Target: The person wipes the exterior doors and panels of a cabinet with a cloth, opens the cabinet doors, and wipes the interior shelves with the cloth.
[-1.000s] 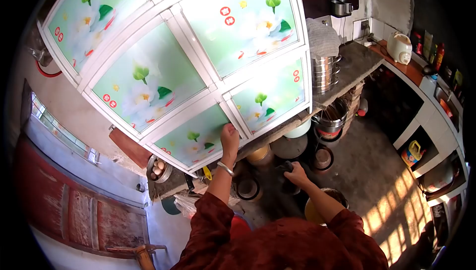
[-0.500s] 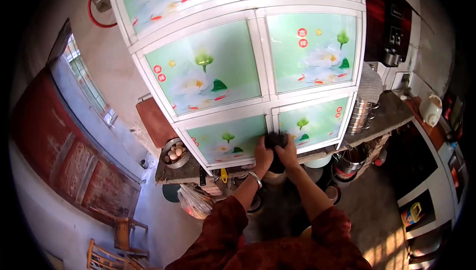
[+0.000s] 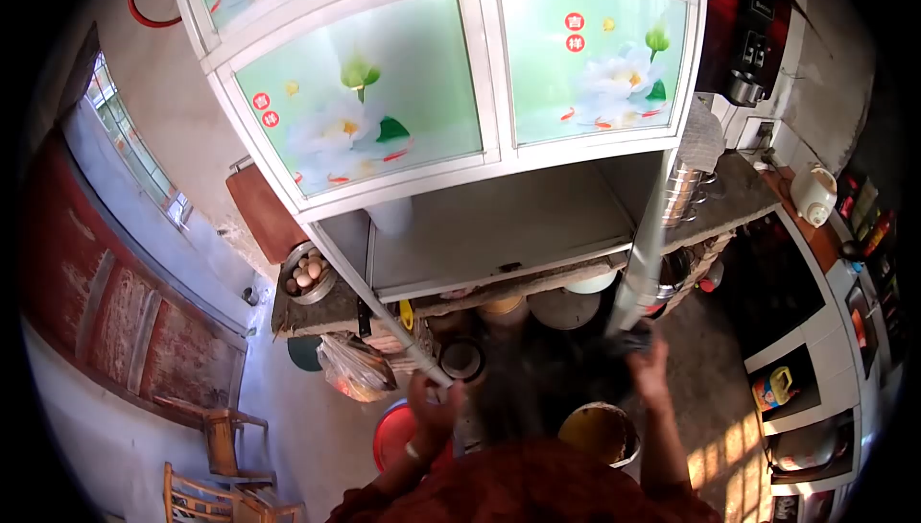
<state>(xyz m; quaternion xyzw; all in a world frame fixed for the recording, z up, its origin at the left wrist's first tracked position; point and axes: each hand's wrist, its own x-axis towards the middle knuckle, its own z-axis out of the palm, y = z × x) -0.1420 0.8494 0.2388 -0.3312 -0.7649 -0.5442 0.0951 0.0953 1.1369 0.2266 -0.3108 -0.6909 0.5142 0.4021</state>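
Note:
A white-framed cabinet [image 3: 487, 53] with lotus-flower panels stands before me. Both lower doors are swung outward, baring a grey shelf [image 3: 499, 221]. My left hand [image 3: 436, 415] is at the outer edge of the left lower door [image 3: 398, 333], fingers apart; whether they touch it is hard to see. My right hand [image 3: 649, 369] is closed on a dark, soft-looking bundle [image 3: 628, 340], possibly a cloth, beside the edge of the right lower door [image 3: 641, 269]. Motion blurs this hand and the bundle. A pale object [image 3: 391, 216] stands inside the cabinet at the left.
On the ledge at left, a metal bowl [image 3: 324, 293] holds several eggs. Below me are a red basin [image 3: 391, 437] and a yellowish bucket [image 3: 587, 410]. A filled plastic bag [image 3: 350, 367] hangs at left. Wooden chairs [image 3: 225, 446] stand lower left; a steamer stack [image 3: 679, 199] is at right.
The two lower doors have swung open. My hands have parted from the middle, left and right, and come toward me. The dark bundle has moved with my right hand.

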